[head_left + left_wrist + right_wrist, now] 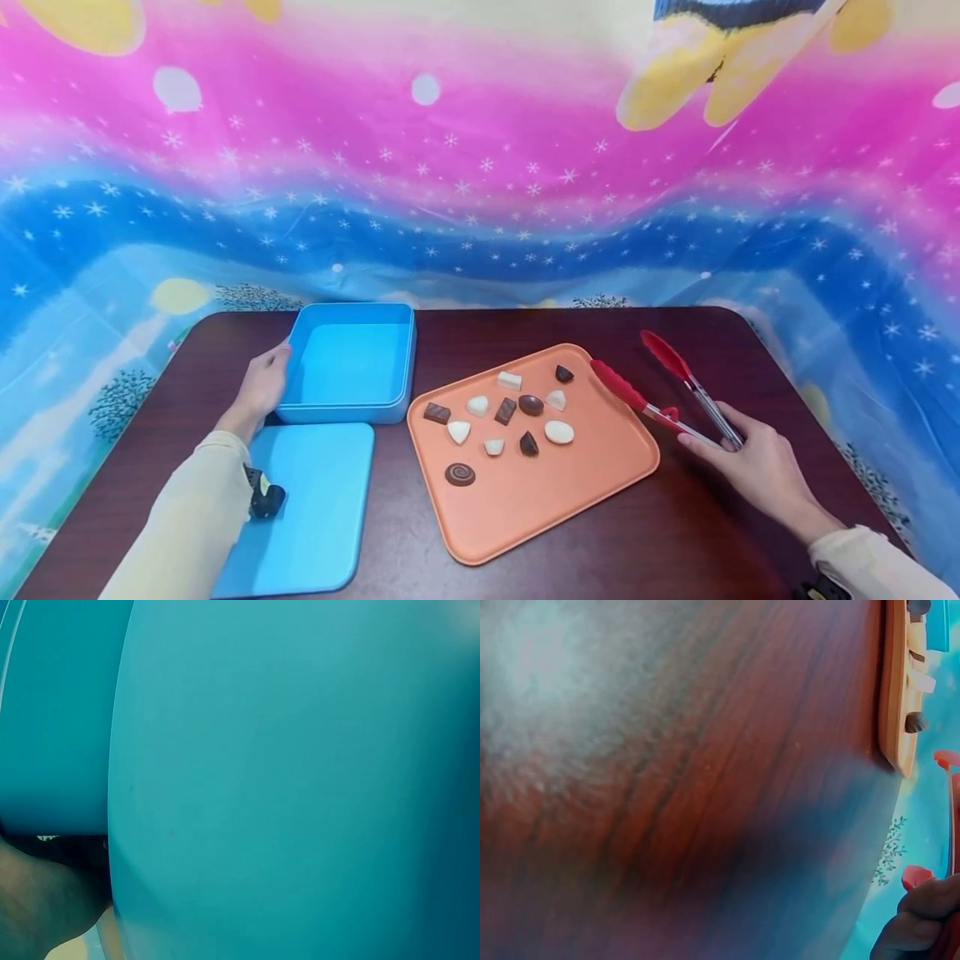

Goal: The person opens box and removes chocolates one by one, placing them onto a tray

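My left hand holds the left side of an open blue box, its fingertips partly hidden at the outer wall. Nothing lies inside the box. In front of it is a flat blue lid, partly under my left forearm. My right hand grips metal tongs with red tips, their arms spread apart with nothing between them. One red tip overlaps the right edge of an orange tray. Several dark and white chocolates lie on that tray, among them a round swirled chocolate and a white oval one.
All of this stands on a dark brown table. A patterned cloth in pink and blue hangs behind the table and around its sides. The tray sits at an angle, its left corner close to the box.
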A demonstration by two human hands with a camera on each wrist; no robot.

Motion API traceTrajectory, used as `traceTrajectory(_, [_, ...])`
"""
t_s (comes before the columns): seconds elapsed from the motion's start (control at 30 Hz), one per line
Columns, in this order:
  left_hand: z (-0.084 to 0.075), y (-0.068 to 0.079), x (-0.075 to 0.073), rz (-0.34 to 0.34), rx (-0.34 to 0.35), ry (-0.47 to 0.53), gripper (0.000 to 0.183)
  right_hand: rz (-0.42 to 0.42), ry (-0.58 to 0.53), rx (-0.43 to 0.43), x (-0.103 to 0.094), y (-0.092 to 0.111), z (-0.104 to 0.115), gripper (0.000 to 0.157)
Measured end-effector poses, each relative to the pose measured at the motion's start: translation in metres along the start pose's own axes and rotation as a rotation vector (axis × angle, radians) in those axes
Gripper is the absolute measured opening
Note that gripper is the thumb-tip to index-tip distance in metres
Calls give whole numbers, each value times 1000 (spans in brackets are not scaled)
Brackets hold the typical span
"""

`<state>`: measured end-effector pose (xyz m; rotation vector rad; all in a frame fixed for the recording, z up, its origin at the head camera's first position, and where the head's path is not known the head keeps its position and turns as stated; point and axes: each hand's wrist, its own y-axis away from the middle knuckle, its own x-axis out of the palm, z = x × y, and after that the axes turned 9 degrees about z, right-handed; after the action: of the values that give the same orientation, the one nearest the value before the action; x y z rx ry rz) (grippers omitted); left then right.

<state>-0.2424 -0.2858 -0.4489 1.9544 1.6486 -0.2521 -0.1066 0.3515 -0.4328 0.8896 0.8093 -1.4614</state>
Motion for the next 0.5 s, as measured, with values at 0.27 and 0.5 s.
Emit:
traceTrajectory(0.27, [0,2,1,11,9,3,64,-58,-11,39,3,2,-11,69])
traceTrajectory(0.5, [-1,1,0,9,0,-3,64,-40,-16,63,0,1,-14,64])
